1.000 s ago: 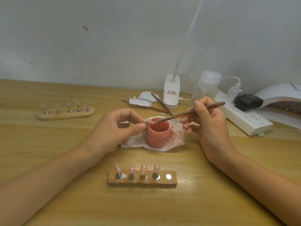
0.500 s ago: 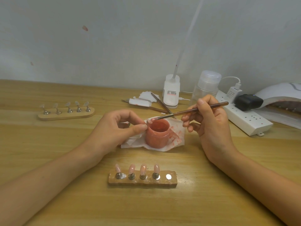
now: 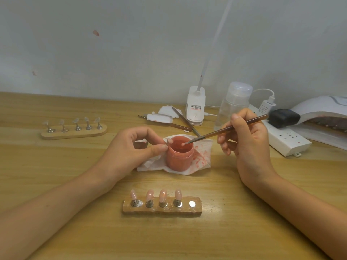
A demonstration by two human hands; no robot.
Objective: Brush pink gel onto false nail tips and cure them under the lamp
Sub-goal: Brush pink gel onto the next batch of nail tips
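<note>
Right hand grips one brush like a pen, thumb and forefinger curled round the shaft, the handle slanting up to the right and the bristle end down inside the mouth of one open jar of pink gel, at the gel's surface. Left hand pinches a single nail tip between thumb and forefinger, the other fingers curled; the tip sits just at the jar's left rim, apart from the bristles. Both hands flank the jar, left one almost touching its side, right one near but clear of it. One tissue, smeared pink, lies under the jar on the table. Nearer the person, between the two forearms, is one holder with four pink tips standing upright in a row and a fifth spot showing only a bare metal disc at its right end. Well apart, to the far left, a second holder carries five clear tips. Behind the jar lie about three thin tools, crossed, beside some scraps of white paper. Farther back stand one white clip base and one clear bottle. One power strip runs behind the right hand with a black plug on it, and one lamp sits at the right edge, well away from the held tip.
</note>
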